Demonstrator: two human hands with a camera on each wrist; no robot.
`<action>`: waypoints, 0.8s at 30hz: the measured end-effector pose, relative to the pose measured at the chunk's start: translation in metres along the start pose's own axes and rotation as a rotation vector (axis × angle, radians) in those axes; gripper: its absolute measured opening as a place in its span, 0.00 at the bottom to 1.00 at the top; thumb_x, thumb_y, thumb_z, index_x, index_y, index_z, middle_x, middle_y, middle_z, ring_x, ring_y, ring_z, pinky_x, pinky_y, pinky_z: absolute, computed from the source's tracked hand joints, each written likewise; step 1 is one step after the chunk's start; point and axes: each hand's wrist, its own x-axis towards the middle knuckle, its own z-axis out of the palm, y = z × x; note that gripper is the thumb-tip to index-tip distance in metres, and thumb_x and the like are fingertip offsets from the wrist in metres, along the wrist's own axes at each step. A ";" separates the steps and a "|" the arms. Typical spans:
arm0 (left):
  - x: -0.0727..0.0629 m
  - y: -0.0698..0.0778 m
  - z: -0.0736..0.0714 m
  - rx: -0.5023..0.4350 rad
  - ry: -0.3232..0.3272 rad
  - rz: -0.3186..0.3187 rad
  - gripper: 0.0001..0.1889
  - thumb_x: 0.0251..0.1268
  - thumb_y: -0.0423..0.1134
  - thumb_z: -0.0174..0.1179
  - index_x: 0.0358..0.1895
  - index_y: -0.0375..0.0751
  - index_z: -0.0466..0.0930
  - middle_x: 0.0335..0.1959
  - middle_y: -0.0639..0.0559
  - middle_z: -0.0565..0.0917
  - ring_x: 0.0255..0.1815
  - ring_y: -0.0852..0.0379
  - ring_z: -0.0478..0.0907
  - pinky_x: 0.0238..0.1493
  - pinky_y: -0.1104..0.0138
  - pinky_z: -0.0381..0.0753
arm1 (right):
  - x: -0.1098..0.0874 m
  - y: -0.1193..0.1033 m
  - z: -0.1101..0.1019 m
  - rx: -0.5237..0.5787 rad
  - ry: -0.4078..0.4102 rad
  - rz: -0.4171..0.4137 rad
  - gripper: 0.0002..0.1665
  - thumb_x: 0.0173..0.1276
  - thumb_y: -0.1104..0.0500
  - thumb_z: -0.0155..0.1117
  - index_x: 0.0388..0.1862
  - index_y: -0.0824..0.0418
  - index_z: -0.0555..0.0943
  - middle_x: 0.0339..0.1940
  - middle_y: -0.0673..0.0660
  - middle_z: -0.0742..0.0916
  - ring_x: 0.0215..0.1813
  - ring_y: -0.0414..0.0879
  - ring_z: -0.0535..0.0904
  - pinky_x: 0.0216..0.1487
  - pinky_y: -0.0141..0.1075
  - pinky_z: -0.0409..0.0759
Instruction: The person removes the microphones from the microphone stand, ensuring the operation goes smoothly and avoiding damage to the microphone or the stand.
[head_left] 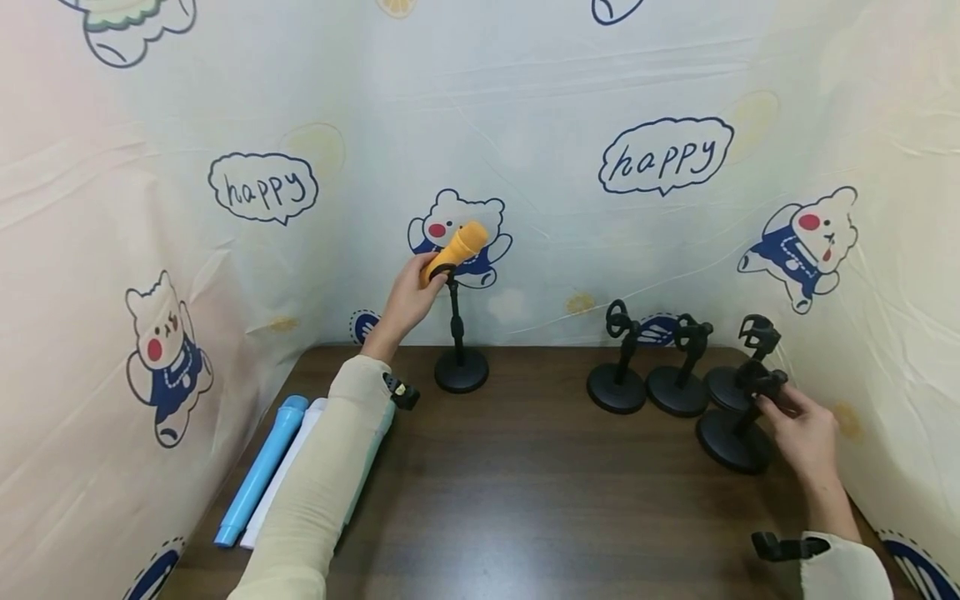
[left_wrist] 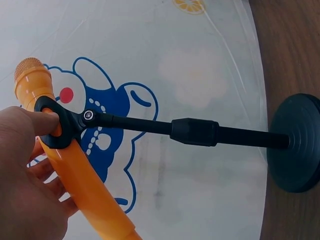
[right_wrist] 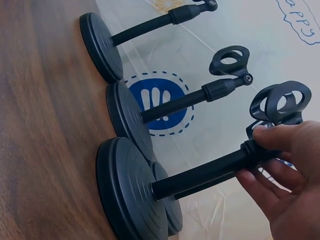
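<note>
An orange microphone [left_wrist: 85, 175] sits tilted in the clip of a black microphone stand [head_left: 461, 369] at the back of the table. My left hand [head_left: 411, 296] grips it at the clip, with the thumb [left_wrist: 42, 122] over the clip and the other fingers behind the microphone's body. On the right, my right hand [head_left: 806, 433] holds another black microphone stand [right_wrist: 205, 172] near the top of its pole, just under the empty clip [right_wrist: 280, 102]. That stand's round base [right_wrist: 131, 192] is low at the table, close in front of the other stands.
Three more black stands [head_left: 615, 387] with empty clips are grouped at the back right. A blue microphone [head_left: 262, 471] and a white one [head_left: 288, 467] lie along the left edge, beside a mint-green item [head_left: 372, 442] partly hidden by my left sleeve. Printed cloth walls enclose the table.
</note>
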 end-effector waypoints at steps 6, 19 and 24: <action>0.001 0.000 -0.001 0.003 -0.002 0.018 0.30 0.83 0.41 0.59 0.81 0.42 0.63 0.76 0.41 0.71 0.70 0.42 0.72 0.80 0.45 0.70 | 0.000 -0.003 0.001 0.031 -0.004 -0.002 0.21 0.75 0.60 0.70 0.62 0.68 0.85 0.31 0.18 0.77 0.33 0.08 0.69 0.30 0.14 0.71; 0.000 0.000 0.001 -0.005 0.008 0.014 0.30 0.81 0.39 0.61 0.80 0.41 0.65 0.74 0.40 0.71 0.70 0.41 0.72 0.80 0.45 0.71 | 0.001 0.000 -0.001 -0.005 -0.080 -0.015 0.22 0.78 0.56 0.67 0.63 0.68 0.83 0.40 0.38 0.86 0.38 0.11 0.67 0.33 0.14 0.72; -0.001 0.000 0.001 -0.040 0.017 0.024 0.29 0.80 0.37 0.62 0.79 0.40 0.66 0.72 0.39 0.72 0.68 0.41 0.72 0.79 0.46 0.72 | -0.001 -0.004 -0.001 -0.005 -0.076 0.010 0.23 0.79 0.56 0.64 0.64 0.70 0.80 0.55 0.72 0.87 0.38 0.13 0.65 0.34 0.13 0.69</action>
